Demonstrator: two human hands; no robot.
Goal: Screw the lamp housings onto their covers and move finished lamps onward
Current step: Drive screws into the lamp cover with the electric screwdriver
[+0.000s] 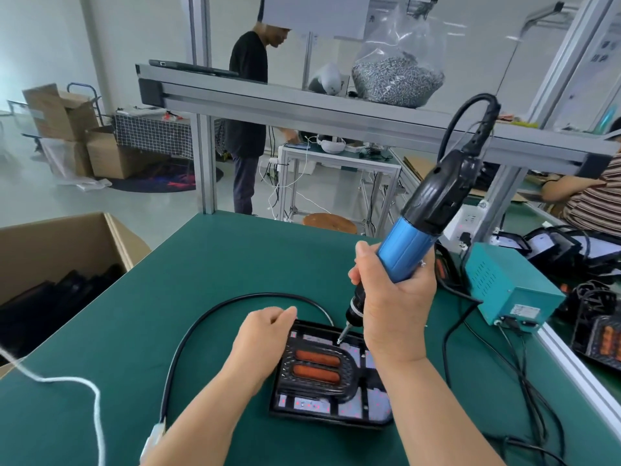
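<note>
The lamp (331, 375) is lying flat on the green table (201, 264), towards its near edge and right of the middle; its black ribbed housing (317, 364), with two orange slots, is sitting on top of the black-rimmed cover (302, 414). The right hand (393, 307) is wrapping its fingers and thumb tightly round the blue barrel of the electric screwdriver (408, 243), which is leaning away to the right with its bit pointing down onto the far edge of the housing. The left hand (262, 334) is resting against the lamp's far left corner with its fingers curled under; whether they are pinching the rim or only pressing on it cannot be told (the fingertips are hidden beneath the hand). A black cable (188, 338) is looping across the table from the lamp's far side round to the near edge; a white cord (67, 381) is trailing over the near left corner. A teal power box (507, 287) is standing at the table's right edge, and more lamps (598, 338) are lying beyond that edge. An open cardboard box (50, 250) is standing off the left edge; a bag of screws (400, 79) is sitting on the shelf above the far edge.
</note>
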